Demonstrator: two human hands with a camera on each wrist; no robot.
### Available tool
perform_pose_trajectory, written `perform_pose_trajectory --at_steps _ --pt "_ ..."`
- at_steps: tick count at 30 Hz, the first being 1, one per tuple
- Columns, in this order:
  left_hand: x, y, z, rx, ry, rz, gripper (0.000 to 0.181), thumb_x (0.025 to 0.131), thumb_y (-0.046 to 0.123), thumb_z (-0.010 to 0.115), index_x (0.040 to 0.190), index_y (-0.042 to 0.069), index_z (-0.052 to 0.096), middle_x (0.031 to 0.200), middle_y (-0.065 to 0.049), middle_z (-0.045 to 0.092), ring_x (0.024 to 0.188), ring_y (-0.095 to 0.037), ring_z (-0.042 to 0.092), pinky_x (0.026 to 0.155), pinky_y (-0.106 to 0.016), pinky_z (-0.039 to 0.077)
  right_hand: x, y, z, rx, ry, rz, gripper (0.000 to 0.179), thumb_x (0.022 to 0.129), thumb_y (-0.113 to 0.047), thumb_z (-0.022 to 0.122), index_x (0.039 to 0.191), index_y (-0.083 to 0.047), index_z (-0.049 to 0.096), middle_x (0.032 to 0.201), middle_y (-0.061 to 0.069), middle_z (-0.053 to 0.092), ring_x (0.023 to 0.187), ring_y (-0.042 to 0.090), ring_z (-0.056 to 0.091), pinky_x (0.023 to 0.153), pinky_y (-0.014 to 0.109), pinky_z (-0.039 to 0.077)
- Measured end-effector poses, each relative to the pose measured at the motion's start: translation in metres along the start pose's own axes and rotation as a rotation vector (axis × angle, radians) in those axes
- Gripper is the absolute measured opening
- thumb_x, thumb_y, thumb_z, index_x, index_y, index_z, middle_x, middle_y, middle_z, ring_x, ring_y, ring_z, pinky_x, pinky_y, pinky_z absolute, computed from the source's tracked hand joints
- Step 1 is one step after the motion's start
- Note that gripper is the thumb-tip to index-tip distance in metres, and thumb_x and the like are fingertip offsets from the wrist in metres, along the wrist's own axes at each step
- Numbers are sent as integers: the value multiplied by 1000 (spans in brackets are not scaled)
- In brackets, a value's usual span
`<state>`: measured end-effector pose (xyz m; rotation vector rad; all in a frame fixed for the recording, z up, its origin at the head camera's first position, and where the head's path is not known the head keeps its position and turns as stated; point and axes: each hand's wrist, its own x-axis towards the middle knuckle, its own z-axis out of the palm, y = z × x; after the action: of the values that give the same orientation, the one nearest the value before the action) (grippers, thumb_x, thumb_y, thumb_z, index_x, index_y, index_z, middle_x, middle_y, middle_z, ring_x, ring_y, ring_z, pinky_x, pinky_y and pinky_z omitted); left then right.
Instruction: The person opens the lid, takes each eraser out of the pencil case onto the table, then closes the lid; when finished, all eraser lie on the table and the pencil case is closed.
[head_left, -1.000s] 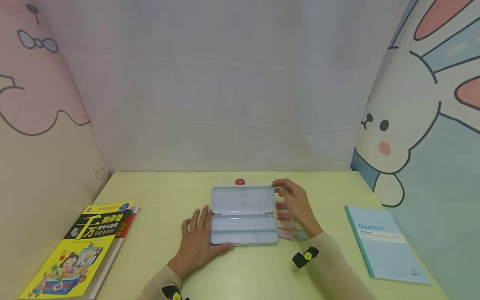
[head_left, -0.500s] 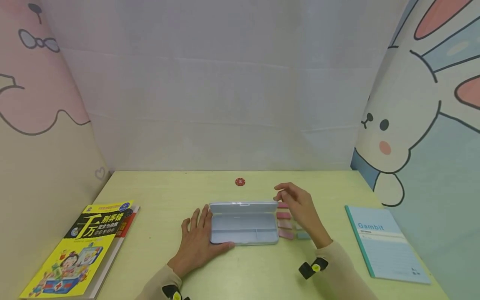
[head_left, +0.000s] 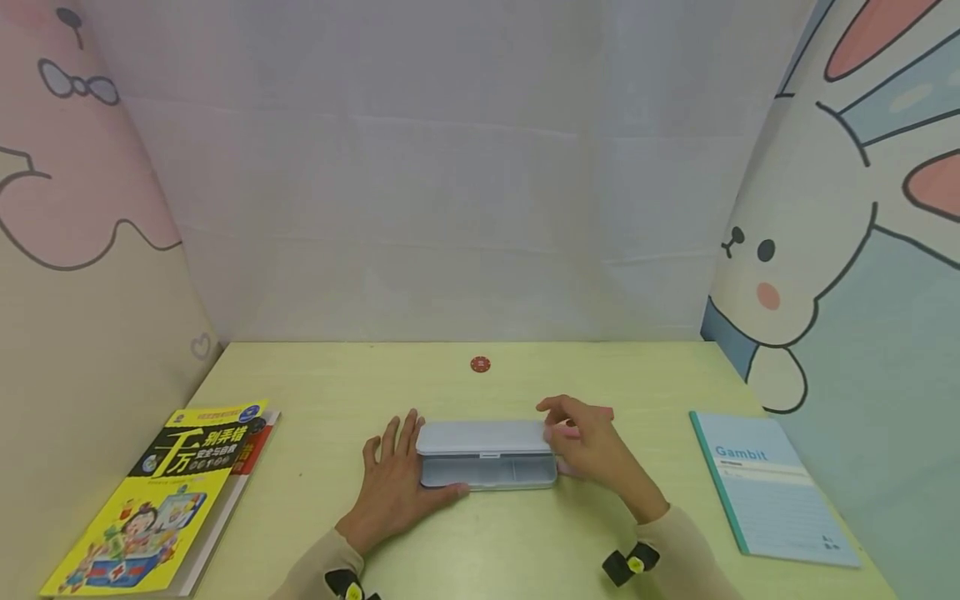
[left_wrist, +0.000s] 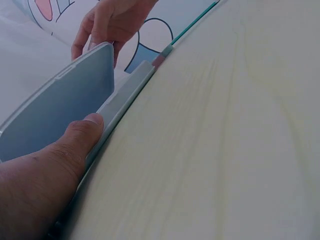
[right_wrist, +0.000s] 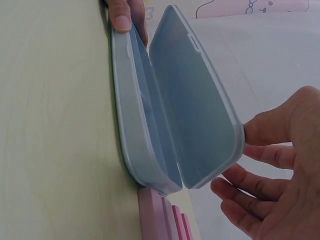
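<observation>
A pale blue pencil case (head_left: 487, 473) lies on the table, its lid (head_left: 480, 437) tilted partway over the compartments. My left hand (head_left: 397, 492) holds the case's left end, with the thumb along the front rim and the fingers at the left side; the left wrist view shows the thumb (left_wrist: 82, 132) on that rim. At the lid's right end, my right hand (head_left: 588, 442) touches the edge with a fingertip, as the right wrist view shows, while its other fingers (right_wrist: 255, 187) are loosely bent. Pink blocks (right_wrist: 155, 215) stand beside the case's right end, mostly hidden by the right hand in the head view.
A red round chip (head_left: 480, 364) lies behind the case. Books with a yellow cover (head_left: 150, 508) are at the left, and a light blue notebook (head_left: 772, 492) lies at the right. A white cloth (head_left: 465, 208) hangs behind the table (head_left: 480, 550).
The lid has swung from lying fully back to tilting forward over the case. My right hand has come forward and down with it. My left hand has stayed in place.
</observation>
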<state>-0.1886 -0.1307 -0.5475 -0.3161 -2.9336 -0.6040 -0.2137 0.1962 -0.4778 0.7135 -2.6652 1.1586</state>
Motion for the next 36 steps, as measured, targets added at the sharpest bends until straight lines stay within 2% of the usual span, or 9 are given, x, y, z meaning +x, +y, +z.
perform_pose_trajectory --at_steps 5,10,17,28,32,36 --pt "0 -2 1 -16 -4 -13 131 76 89 69 167 2 33 178 -16 30 164 -44 24 121 -65 18 -10 4 4 17 -67 -6 40 98 -9 72 137 -5 63 127 12 72 118 33 72 104 53 59" --pt "0 -2 2 -29 -16 -25 131 75 89 70 168 4 32 179 -14 27 165 -43 20 123 -63 14 -15 3 12 -45 -109 62 41 98 -8 74 137 -9 62 138 10 67 129 32 66 110 54 55" --pt "0 -2 3 -18 -17 -22 130 76 89 70 168 5 32 179 -14 27 165 -43 21 122 -64 15 -15 -2 15 -130 -94 50 45 94 -5 75 136 -10 63 137 9 65 126 30 63 105 51 56" --pt "2 -5 6 -31 14 -4 127 76 90 69 165 5 39 177 -15 33 163 -44 25 119 -64 21 -16 -1 16 -152 -82 23 47 91 -1 77 135 -12 64 136 10 66 117 25 62 98 44 55" --pt "4 -6 5 -83 51 -13 117 73 83 77 160 9 49 172 -15 42 159 -45 31 115 -67 24 -17 -2 19 -171 -76 10 48 90 3 76 134 -11 63 135 9 67 118 24 62 97 42 53" --pt "4 -3 0 -117 77 -2 112 72 76 82 165 27 43 168 -15 47 156 -47 36 112 -68 27 -17 -3 18 -166 -76 12 49 90 4 75 134 -12 63 135 8 67 117 24 61 96 41 53"
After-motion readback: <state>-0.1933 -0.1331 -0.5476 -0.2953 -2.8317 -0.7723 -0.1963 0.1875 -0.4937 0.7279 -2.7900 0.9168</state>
